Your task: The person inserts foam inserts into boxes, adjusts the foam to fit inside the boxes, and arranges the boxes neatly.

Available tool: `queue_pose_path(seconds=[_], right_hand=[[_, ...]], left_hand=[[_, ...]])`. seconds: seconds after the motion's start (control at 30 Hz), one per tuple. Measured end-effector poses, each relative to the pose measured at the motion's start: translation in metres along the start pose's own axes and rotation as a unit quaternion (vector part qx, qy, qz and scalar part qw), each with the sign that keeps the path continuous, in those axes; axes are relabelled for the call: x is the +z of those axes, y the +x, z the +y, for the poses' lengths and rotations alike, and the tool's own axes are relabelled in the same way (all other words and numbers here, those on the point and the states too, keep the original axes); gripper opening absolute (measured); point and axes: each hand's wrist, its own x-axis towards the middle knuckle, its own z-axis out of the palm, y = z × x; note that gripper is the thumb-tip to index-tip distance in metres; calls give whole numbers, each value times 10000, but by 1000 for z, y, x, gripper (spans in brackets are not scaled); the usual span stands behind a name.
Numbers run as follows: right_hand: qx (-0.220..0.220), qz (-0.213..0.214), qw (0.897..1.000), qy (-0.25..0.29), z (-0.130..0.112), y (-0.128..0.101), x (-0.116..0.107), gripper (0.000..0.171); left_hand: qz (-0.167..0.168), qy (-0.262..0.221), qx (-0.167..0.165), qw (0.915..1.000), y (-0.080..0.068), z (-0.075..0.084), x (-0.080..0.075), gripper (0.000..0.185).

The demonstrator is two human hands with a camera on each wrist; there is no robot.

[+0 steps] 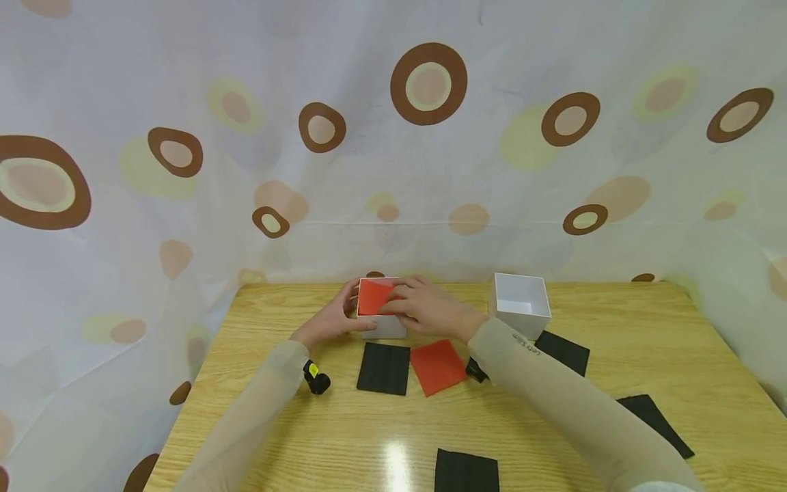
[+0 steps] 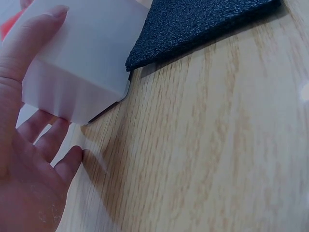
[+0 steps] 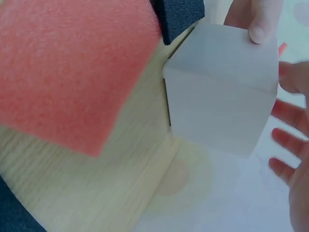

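Observation:
A white open-topped box (image 1: 384,329) stands near the table's back edge, with a red foam sheet (image 1: 372,295) slanting inside its mouth. My left hand (image 1: 334,318) holds the box from the left. Its thumb (image 2: 36,36) lies along the front wall and its fingers reach around the side. From the right, my right hand (image 1: 424,305) reaches over the rim, fingers curled at the red sheet. In the right wrist view this hand (image 3: 297,121) shows beside the box, a sliver of red by its thumb. The part of the sheet under the fingers is hidden.
In front of the box lie a black foam square (image 1: 384,369) and a red foam square (image 1: 438,367). A second white box (image 1: 521,304) stands at the right. More black squares (image 1: 467,471) lie around, and a small black-and-yellow object (image 1: 316,379) sits by the left wrist.

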Motion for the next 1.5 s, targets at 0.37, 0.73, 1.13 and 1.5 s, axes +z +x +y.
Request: queue_pose_path(seconds=[0.37, 0.73, 1.13, 1.5], right_hand=[[85, -5, 9997, 234, -1, 4, 8, 32], [326, -358, 9965, 675, -11, 19, 16, 38], [436, -587, 9964, 419, -15, 28, 18, 52], [326, -431, 9984, 191, -13, 33, 18, 46]], left_hand=[[25, 39, -31, 10000, -1, 2, 0, 102], [-49, 34, 99, 9999, -1, 3, 0, 100], [-45, 75, 115, 9999, -3, 1, 0, 100], [-44, 140, 162, 9998, -1, 1, -2, 99]])
